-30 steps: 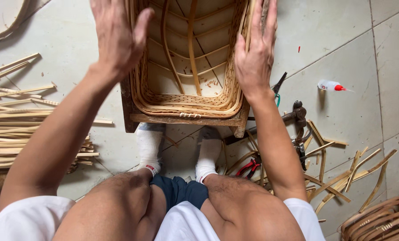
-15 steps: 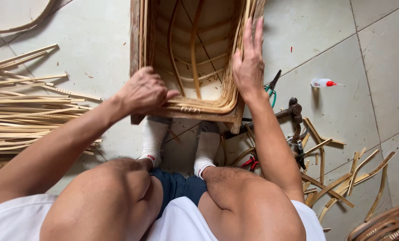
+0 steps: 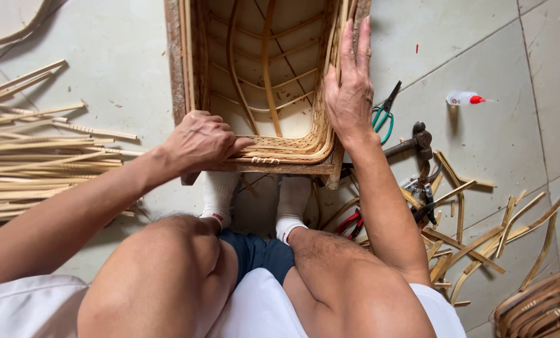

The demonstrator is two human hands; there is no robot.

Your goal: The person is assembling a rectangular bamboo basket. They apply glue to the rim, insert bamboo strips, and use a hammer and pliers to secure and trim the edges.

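A half-woven cane basket (image 3: 264, 81) on a wooden frame (image 3: 175, 69) fills the 12 o'clock part of the head view, standing on the tiled floor (image 3: 493, 150) just past the person's white socks (image 3: 217, 197). Inside it there are only bent cane ribs (image 3: 266, 62) crossing over the pale bottom; nothing loose lies in it.

The left hand (image 3: 198, 141) is curled closed at the basket's near corner, about 9 o'clock of the rim, its fingertips pinching the woven cane strips along the near edge. The right hand (image 3: 350, 91) lies flat and fully open, fingers straight and together, pressed against the basket's right wall at about 3 o'clock; it grips nothing.

At 9 o'clock of the basket a pile of straight cane strips (image 3: 36, 156) lies on the floor. At 3 o'clock, well apart from the basket, a small white squeeze bottle (image 3: 460, 98) with a red nozzle lies on its side. Between it and the basket are green-handled scissors (image 3: 383, 112) and a hammer (image 3: 411, 141). At 4 o'clock lie red-handled pliers (image 3: 350, 222) and scattered cane offcuts (image 3: 480, 231). Another woven cane piece (image 3: 543, 307) shows at 5 o'clock.
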